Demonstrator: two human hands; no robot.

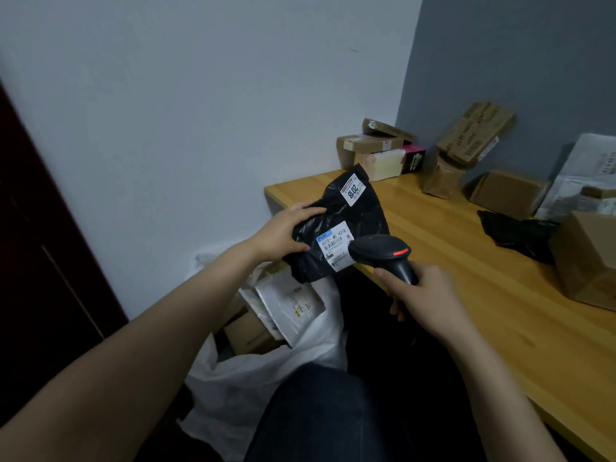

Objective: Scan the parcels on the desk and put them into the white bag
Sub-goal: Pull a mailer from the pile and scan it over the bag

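Reaching forward, the left hand [283, 233] grips the black parcel [340, 228] by its left edge, held above the white bag [266, 371] on the floor, which holds other parcels. The right hand [423, 298] clasps the scanner [383, 255], its head over the parcel's label [335, 245]. Further right, the wooden desk [466, 295] carries cardboard boxes [373, 148] against a grey wall [500, 61].

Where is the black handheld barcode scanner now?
Head view, centre-right: the right hand grips the black handheld barcode scanner at the edge of the wooden desk, its head beside the white label on the black plastic parcel.
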